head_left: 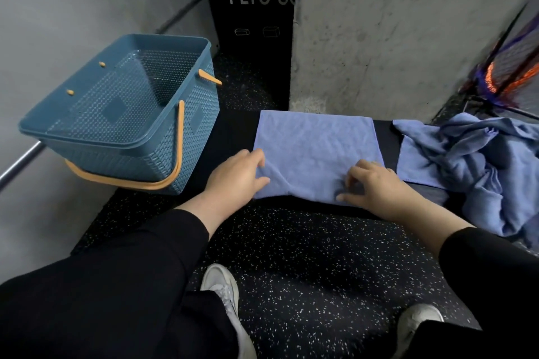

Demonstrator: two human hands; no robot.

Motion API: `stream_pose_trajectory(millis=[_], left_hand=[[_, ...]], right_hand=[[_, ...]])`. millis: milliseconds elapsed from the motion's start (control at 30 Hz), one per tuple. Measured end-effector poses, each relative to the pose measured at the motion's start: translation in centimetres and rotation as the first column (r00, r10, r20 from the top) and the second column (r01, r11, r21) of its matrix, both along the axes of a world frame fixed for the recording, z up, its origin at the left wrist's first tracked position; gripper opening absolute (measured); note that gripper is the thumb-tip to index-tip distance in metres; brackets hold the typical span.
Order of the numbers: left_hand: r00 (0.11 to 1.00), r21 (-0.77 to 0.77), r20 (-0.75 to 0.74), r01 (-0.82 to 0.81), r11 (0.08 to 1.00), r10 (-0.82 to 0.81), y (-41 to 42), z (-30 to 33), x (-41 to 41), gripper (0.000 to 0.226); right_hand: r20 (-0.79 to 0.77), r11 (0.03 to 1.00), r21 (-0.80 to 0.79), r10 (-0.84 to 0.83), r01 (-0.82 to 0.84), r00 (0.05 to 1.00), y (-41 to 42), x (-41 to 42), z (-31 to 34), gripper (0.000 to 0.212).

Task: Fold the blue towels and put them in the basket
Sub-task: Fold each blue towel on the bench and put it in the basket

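The left hand (236, 173) pinches the near left corner of the towel (316, 151), thumb under the edge and fingers on top, so its grip is closed on cloth. The right hand (376, 183) does the same at the near right corner, fingers curled and bunching a small ridge of fabric. Holding both near corners at once suggests the next fold will carry this edge away toward 12 o'clock, halving the cloth.

The towel lies flat on a dark desk (386, 137), its far edge close to the concrete pillar (408, 38). Spread smooth like this, it gives clean edges to match.

At 3 o'clock from the towel, a heap (472, 160) of crumpled blue towels waits, near but apart, within reach of the right hand for the next pick.

At 9 o'clock stands the basket (122, 114), blue with orange handles dropped down, mouth open and nothing visible inside. It sits just beside the left hand, so a finished fold has a short path in. None seems stowed yet; the task looks early.
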State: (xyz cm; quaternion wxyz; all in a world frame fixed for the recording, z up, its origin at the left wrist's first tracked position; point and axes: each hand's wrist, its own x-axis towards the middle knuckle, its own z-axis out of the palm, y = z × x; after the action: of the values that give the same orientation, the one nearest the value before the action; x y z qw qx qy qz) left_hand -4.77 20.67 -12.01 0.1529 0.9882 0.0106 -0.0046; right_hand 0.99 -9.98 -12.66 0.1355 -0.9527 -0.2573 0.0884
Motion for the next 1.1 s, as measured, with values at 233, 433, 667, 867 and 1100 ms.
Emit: stream_pose_trajectory(millis=[233,433,667,867,1100], left_hand=[[0.943,0.223,-0.018,0.328,0.918,-0.333,0.5,-1.6,-1.0,0.016],[0.944,0.219,-0.03,0.326,0.919,-0.328,1.4,-1.3,-1.0,0.012],[0.963,0.201,-0.048,0.271,0.941,-0.267,1.7,-0.7,-1.1,0.016],[0.972,-0.013,-0.124,0.201,0.98,-0.201,2.3,1.4,-0.2,0.014],[0.99,-0.404,-0.12,0.016,0.915,-0.071,2.4,3.3,0.3,0.015]], right_hand=[[0.011,0.99,-0.041,0.138,-0.138,0.99,-3.6,-1.0,-0.3,0.028],[0.064,0.99,0.072,0.114,-0.118,0.991,-5.0,-1.3,0.3,0.018],[0.05,0.997,0.075,0.014,-0.018,0.999,-5.3,-1.3,0.2,0.013],[-0.024,0.993,0.054,-0.105,0.106,0.994,-5.2,-1.0,2.4,0.007],[-0.144,0.905,0.328,-0.235,0.271,0.961,-4.4,-0.7,3.6,0.017]])
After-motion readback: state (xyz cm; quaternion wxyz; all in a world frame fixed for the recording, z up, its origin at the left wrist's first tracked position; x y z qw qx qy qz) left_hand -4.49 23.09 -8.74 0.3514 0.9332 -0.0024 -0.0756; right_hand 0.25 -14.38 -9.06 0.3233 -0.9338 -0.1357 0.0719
